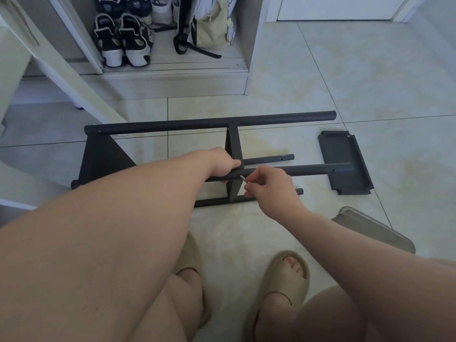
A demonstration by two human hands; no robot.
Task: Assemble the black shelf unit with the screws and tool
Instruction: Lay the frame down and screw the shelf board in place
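The fingers (pixel 256 183) of the right hand (pixel 271 188) are curled in and pinch the short end of a thin silver tool (pixel 242 178). The left hand (pixel 222 164) is wrapped around a pole (pixel 320 169) right at the joint.

The black shelf unit (pixel 209 123) lies on its side on the tiled floor (pixel 320 82), just in front of the person's feet. To my eye that is the biggest risk: nothing but that one gripping hand braces it, and on smooth tile a firm twist could make the whole frame slide or roll, pulling the joint out of line.

The middle shelf plate (pixel 233 144) stands on edge between the poles. If it sits skewed against the pole, the holes may not meet and the thread could go in crooked.

A loose shelf panel (pixel 345 164) lies flat, touching or nearly touching the free pole ends, so a shifting frame could shove it.

The tool looks slight, and a fingertip pinch gives little leverage. It could slip out and chew the socket, or drop.

The screw itself is hidden, so I cannot tell how far in it sits.
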